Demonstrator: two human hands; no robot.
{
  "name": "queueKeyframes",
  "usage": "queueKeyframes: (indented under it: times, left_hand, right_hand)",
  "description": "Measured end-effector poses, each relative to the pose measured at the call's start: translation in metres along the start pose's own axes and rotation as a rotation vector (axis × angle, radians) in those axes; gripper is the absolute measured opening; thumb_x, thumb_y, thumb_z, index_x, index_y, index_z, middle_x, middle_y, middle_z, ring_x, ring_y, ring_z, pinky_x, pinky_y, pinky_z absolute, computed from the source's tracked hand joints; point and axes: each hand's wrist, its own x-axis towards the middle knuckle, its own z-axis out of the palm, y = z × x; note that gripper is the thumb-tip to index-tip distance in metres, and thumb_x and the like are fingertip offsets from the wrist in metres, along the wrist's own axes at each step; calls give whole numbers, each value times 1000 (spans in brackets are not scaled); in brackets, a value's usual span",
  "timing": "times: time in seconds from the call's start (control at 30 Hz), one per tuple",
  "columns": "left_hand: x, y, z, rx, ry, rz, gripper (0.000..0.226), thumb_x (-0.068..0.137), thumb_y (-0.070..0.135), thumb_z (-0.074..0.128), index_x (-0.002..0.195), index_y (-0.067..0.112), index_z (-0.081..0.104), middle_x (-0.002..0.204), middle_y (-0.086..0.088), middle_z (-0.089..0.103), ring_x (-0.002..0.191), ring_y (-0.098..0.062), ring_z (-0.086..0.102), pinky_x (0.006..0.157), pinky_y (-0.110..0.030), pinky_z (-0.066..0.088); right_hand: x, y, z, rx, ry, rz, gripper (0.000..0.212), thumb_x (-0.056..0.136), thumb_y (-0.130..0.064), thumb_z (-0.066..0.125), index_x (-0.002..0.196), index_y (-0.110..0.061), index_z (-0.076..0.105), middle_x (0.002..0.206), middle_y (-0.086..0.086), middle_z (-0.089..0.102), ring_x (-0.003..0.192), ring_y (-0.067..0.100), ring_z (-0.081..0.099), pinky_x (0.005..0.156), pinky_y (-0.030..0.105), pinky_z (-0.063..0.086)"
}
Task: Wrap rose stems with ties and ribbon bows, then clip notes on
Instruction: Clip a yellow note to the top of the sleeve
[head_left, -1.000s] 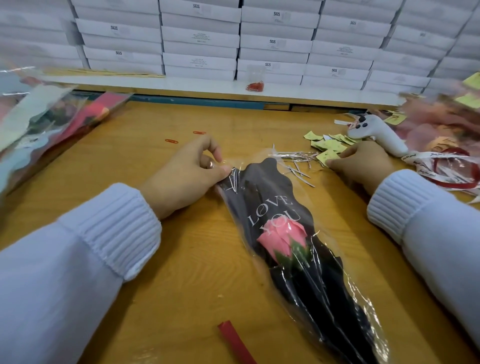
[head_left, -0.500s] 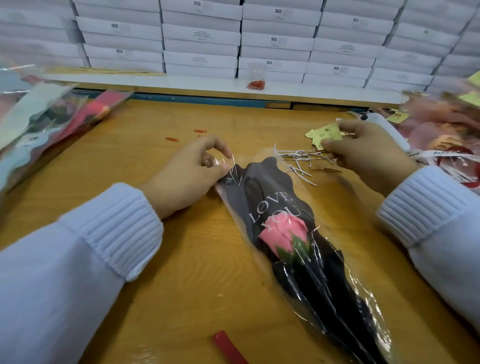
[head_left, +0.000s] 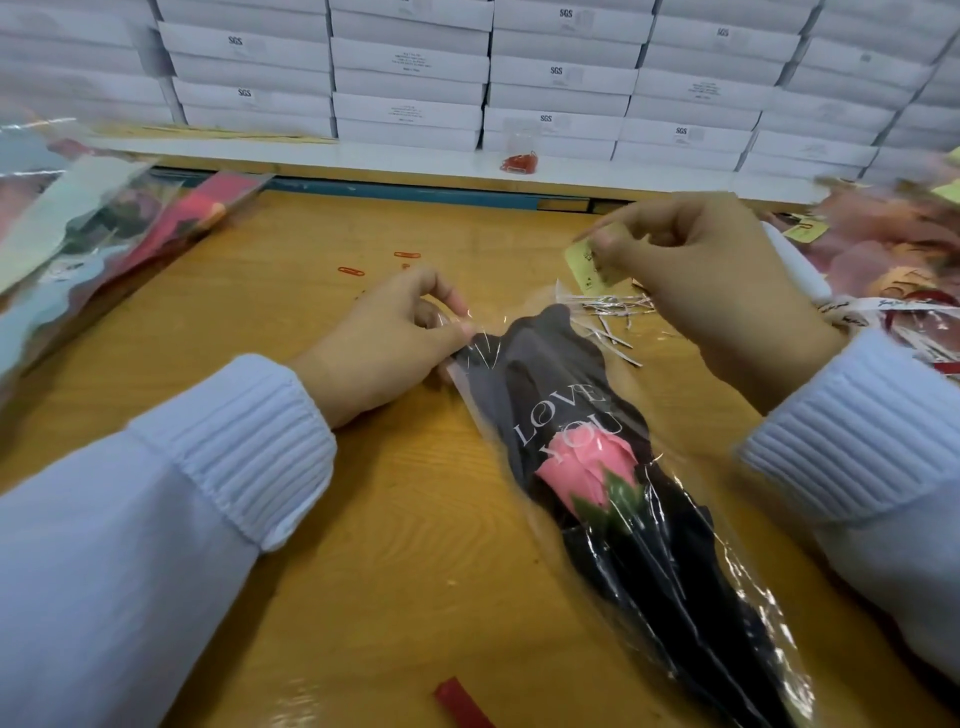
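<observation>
Got the yellow note (head_left: 587, 266) in the right hand (head_left: 711, 275), wrapped rose (head_left: 587, 467) in the left hand (head_left: 384, 343)

Left hand pinches the clear sleeve's top corner, fingers curled; the flower lies on the table (head_left: 363, 519) just right of it. Right hand is raised, note pinched at its fingertips, silver twist ties (head_left: 610, 307) scattered right below.

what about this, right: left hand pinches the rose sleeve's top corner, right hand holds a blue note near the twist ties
No: the head view shows the note in the right hand is yellow, not blue. The left hand does pinch the rose sleeve at its top corner; the note is near the twist ties.
</observation>
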Motion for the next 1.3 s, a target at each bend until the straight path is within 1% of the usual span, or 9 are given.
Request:
queueKeyframes:
  times: [0.23, 0.47, 0.63, 0.8, 0.87, 0.97, 1.07, 1.17, 1.3]
  left_hand:
    - [-4, 9, -6, -130, -117, -63, 12, 85, 19, 66, 90, 14, 57, 60, 3, 67, 50, 1, 60, 44, -8, 41]
    - [-6, 9, -4, -136, -96, -48, 12, 91, 20, 58, 82, 13, 64, 65, 16, 69, 51, 6, 58, 46, -6, 42]
    - [-4, 8, -4, -101, -79, -82, 26, 98, 29, 47, 94, 19, 70, 84, 12, 73, 66, 4, 62, 52, -11, 45]
    - [-4, 11, -3, -159, -21, -166, 43, 95, 51, 40, 88, 18, 67, 91, -3, 73, 93, -27, 61, 70, -30, 45]
    - [-6, 12, -4, -135, -59, -140, 47, 87, 58, 46, 92, 17, 68, 92, -2, 73, 91, -28, 61, 70, -28, 47]
    - [-9, 13, -5, -106, -96, -68, 31, 88, 43, 57, 86, 15, 71, 82, -3, 71, 71, -22, 54, 62, -22, 44]
    - [-10, 12, -3, -112, -74, -38, 26, 91, 33, 57, 88, 11, 70, 74, -3, 68, 61, -12, 55, 58, -18, 47]
    - [-11, 13, -2, -89, -87, 20, 29, 93, 33, 54, 94, 9, 70, 78, 4, 73, 67, -2, 66, 60, -12, 50]
    - [-11, 13, 2, 29, -99, 95, 27, 94, 34, 51, 89, 14, 69, 88, 3, 72, 85, -10, 67, 76, -28, 54]
  right_hand:
    - [-13, -11, 9, 305, -294, 223, 10, 83, 3, 64, 91, -2, 63, 66, 4, 64, 54, 7, 62, 53, 14, 51]
    - [-17, -16, 15, 311, -312, 212, 9, 89, 1, 60, 80, -1, 59, 78, 16, 68, 67, 18, 71, 61, 18, 57]
    - [-20, -12, 20, 127, -289, 186, 11, 87, -8, 65, 76, -7, 66, 55, 1, 59, 46, 8, 52, 46, 15, 43]
    - [-23, -8, 27, 120, -311, 218, 12, 84, -5, 67, 73, -7, 65, 48, -2, 61, 42, 5, 53, 37, 15, 35]
    - [-24, -8, 29, 136, -321, 216, 13, 84, -4, 68, 72, -7, 64, 47, -1, 61, 39, 5, 51, 35, 14, 34]
    - [-24, -5, 31, 130, -341, 214, 13, 84, -5, 68, 73, -8, 63, 47, 1, 61, 38, 9, 48, 35, 15, 32]
    - [-21, -3, 31, 73, -362, 160, 8, 84, -10, 69, 78, -11, 64, 51, -5, 61, 44, 5, 53, 42, 13, 38]
    - [-13, 1, 26, -147, -325, -15, 9, 86, -30, 66, 95, -28, 63, 81, -19, 59, 70, -3, 53, 62, 15, 40]
    - [-6, 0, 26, -207, -389, -102, 6, 92, -30, 58, 94, -33, 63, 86, -21, 57, 80, -4, 49, 69, 13, 38]
